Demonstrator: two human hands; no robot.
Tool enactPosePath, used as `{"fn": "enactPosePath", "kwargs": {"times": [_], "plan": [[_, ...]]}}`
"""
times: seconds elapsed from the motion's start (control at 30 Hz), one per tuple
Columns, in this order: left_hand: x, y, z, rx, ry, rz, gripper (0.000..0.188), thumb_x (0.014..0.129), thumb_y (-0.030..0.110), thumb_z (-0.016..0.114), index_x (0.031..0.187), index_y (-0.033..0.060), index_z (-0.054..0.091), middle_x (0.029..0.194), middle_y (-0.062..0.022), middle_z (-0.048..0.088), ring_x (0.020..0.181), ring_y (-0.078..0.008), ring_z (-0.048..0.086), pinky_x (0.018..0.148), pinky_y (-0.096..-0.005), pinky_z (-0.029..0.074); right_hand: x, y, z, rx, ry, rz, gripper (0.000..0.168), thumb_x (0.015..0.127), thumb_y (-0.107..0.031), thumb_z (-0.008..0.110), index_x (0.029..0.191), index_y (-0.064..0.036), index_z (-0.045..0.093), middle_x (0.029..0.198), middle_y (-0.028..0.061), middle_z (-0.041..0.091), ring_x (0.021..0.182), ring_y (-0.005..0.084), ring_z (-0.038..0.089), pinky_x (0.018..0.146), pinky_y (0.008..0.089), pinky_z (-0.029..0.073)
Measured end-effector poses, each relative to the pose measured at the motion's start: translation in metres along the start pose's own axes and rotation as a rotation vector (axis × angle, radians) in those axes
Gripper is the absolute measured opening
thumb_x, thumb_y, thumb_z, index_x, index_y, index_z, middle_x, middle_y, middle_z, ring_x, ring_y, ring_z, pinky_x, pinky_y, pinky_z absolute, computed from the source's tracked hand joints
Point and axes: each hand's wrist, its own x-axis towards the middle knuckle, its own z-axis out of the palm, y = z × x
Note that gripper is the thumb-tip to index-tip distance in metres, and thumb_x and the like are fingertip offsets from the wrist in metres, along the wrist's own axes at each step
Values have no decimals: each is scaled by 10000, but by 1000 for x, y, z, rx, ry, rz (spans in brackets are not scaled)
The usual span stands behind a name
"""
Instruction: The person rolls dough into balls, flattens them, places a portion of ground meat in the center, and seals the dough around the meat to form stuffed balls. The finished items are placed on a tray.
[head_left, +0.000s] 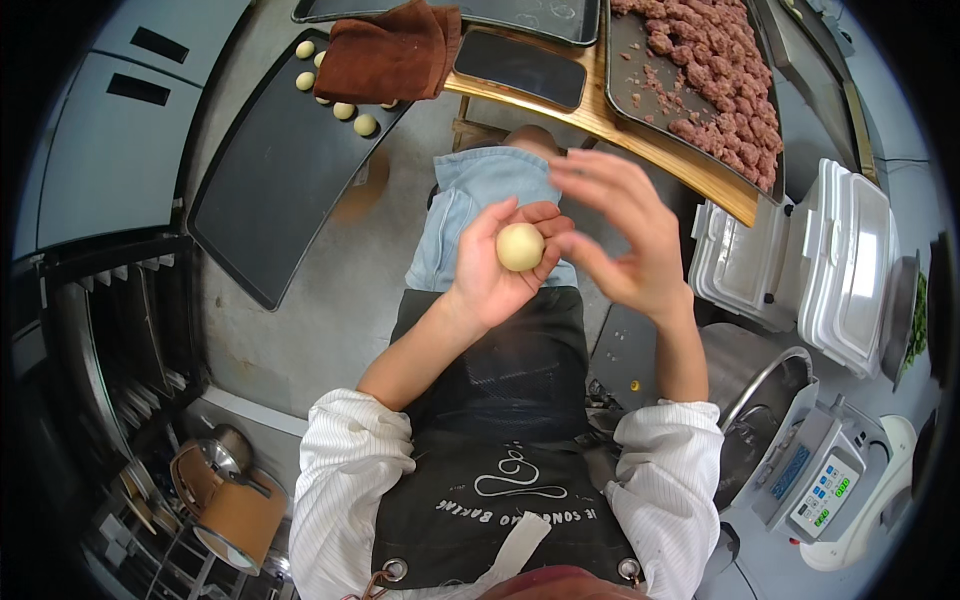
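A smooth, pale yellow dough ball (520, 247) rests in the palm of my left hand (499, 262), whose fingers curl loosely around it. Just right of the ball, my right hand (622, 232) is raised with its fingers apart, slightly blurred, and holds nothing. On a dark baking tray (262, 180) at the upper left lie several similar balls (365, 125), some partly covered by a folded brown cloth (386, 52). At the upper right, a second tray (637, 94) bears many clumps of ground meat (720, 90).
A phone (520, 67) lies on the wooden board (675, 161) ahead. Lidded white bins (844, 270), a metal pot (750, 420) and a digital scale (817, 480) stand at the right. A tray rack (112, 330) and brown container (244, 517) are at the left.
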Motion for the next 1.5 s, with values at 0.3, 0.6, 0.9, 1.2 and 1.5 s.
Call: {"fn": "enactPosePath", "kwargs": {"times": [0.3,0.6,0.9,1.2,1.5], "plan": [[-4,-10,45,225,274,44,538,1062,453,353,1181,-8,604,1155,-156,666,1034,-265,684,828,-361,586,-16,-5,23,-10,-106,68,555,647,-282,883,1138,-114,686,1152,84,638,1183,318,594,1081,541,419],[-8,-7,30,444,336,103,439,1055,415,417,1046,37,640,908,-107,712,787,-238,714,699,-317,580,-11,-14,22,-86,-17,69,580,630,-305,896,1137,-107,696,1207,75,644,1129,322,607,1015,491,465],[-7,-8,34,88,399,130,312,1029,355,520,1049,66,637,1019,-63,676,920,-172,668,689,-278,555,-23,-13,40,-10,102,44,493,646,-130,860,1121,-111,728,1188,56,677,1109,309,627,919,433,520],[-8,-10,39,59,353,233,273,1018,313,561,973,52,624,969,-60,658,876,-171,635,803,-288,568,-26,-14,57,-112,181,-74,426,676,-99,829,1092,-115,738,1199,80,684,1075,314,644,895,411,531],[-18,13,23,-24,248,321,235,986,212,595,1032,-17,622,1035,-139,655,1094,-302,638,1010,-381,539,-22,-15,57,55,313,116,422,747,-30,804,1164,-67,747,1199,111,685,1041,288,655,874,385,543]]}}
